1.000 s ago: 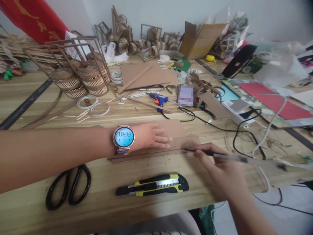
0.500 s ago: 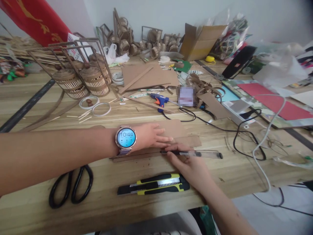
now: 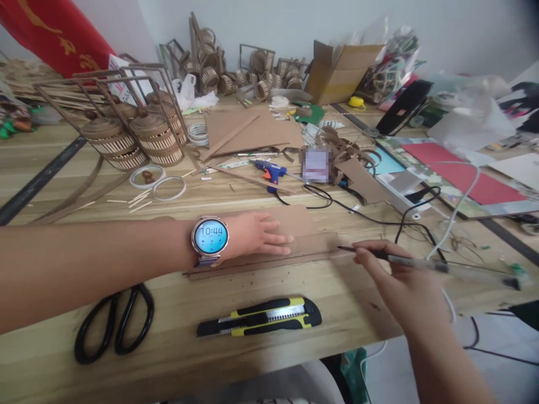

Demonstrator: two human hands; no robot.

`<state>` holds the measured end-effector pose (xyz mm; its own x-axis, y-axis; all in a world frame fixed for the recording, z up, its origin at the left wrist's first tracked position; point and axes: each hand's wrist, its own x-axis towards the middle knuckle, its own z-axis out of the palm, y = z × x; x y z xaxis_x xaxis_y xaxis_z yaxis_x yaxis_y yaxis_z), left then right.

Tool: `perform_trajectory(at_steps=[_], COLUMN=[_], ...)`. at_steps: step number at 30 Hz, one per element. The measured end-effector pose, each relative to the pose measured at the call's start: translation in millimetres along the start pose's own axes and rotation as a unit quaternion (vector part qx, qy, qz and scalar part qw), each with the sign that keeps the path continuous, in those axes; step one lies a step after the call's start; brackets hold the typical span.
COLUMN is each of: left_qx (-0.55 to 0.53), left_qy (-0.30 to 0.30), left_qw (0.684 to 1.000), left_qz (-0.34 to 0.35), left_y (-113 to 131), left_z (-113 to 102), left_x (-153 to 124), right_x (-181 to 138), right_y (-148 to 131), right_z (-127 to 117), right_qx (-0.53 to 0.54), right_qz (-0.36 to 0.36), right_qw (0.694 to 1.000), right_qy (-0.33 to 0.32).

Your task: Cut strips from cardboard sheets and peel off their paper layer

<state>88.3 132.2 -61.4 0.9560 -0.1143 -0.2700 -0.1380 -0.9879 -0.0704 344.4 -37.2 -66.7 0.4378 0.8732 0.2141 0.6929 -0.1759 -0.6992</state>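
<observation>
My left hand (image 3: 256,234), a round watch (image 3: 210,236) on its wrist, lies flat with fingers stretched out on a brown cardboard sheet (image 3: 300,223) and a clear ruler (image 3: 315,246) laid along it. My right hand (image 3: 396,279) pinches a clear-barrelled pen (image 3: 425,262). The pen's dark tip rests at the right end of the cardboard, near the ruler's edge. A yellow and black utility knife (image 3: 261,317) lies on the wooden table (image 3: 189,306) just in front of the cardboard.
Black scissors (image 3: 113,324) lie at the front left. A blue glue gun (image 3: 269,171) with a black cord, tape rings (image 3: 169,188), woven cardboard baskets (image 3: 138,137), cardboard sheets (image 3: 248,130) and an open box (image 3: 341,70) fill the back. Cables (image 3: 421,219) trail on the right.
My right hand drew the pen leftward along the ruler, then swept back to the right end of the cardboard. My left hand stayed pressed flat.
</observation>
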Motion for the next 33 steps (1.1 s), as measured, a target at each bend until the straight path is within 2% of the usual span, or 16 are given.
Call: perform_trajectory(at_steps=[4,7,15,20,24,26,29,33], left_qx=[0.009,0.015,0.004,-0.006,-0.013,-0.010,-0.010,-0.019], left_qy=[-0.020,-0.045,-0.026,-0.056,-0.026,0.002,0.029,0.046], left_qw=[1.000,0.999,1.000,0.998,1.000,1.000,0.999,0.998], left_qz=[-0.003,-0.005,-0.012,-0.025,-0.009,0.004,0.026,0.041], left_y=[3,4,-1,2,1,-3,-8,-10], left_z=[-7,-11,3,-3,-2,5,14,13], left_x=[-1,0,2,2,2,2,3,5], right_x=[-9,-11,-8,-8,-7,-4,2,5], right_y=[-19,-24,-27,-38,-38,-30,-15,-8], right_z=[24,37,44,45,43,37,19,-2], right_qx=[0.103,0.113,0.066,0.039,0.024,0.003,-0.059,-0.101], right_qz=[-0.019,-0.019,-0.008,-0.018,-0.036,-0.035,0.008,0.066], right_qw=[0.986,0.980,0.991,0.993,0.993,0.996,0.998,0.990], right_qy=[-0.133,-0.162,-0.117,-0.108,-0.111,-0.078,-0.008,0.075])
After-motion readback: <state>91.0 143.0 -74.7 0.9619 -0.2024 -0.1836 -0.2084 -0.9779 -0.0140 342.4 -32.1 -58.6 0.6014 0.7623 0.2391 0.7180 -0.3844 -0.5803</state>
